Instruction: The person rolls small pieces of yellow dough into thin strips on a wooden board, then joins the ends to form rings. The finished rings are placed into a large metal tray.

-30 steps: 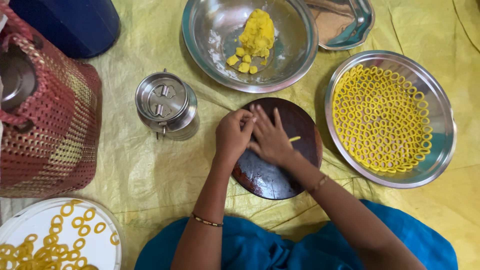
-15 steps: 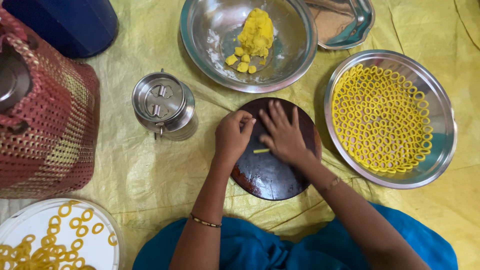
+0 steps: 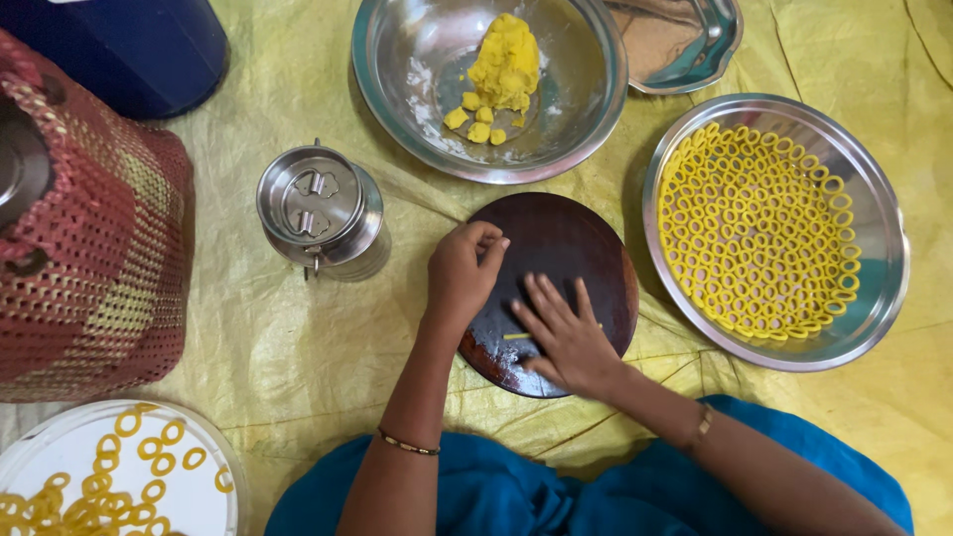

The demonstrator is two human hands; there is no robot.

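Head view shows right hand (image 3: 566, 342) spread flat, rolling a dough strand (image 3: 516, 336) on the board (image 3: 566, 243), left hand (image 3: 465, 268) curled loosely; tray (image 3: 874, 199) nearly full of rings (image 3: 759, 233), dough (image 3: 506, 65) left in bowl (image 3: 397, 60).

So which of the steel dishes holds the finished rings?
The steel plate at the right of the board, packed with yellow rings. The steel bowl above holds only dough.
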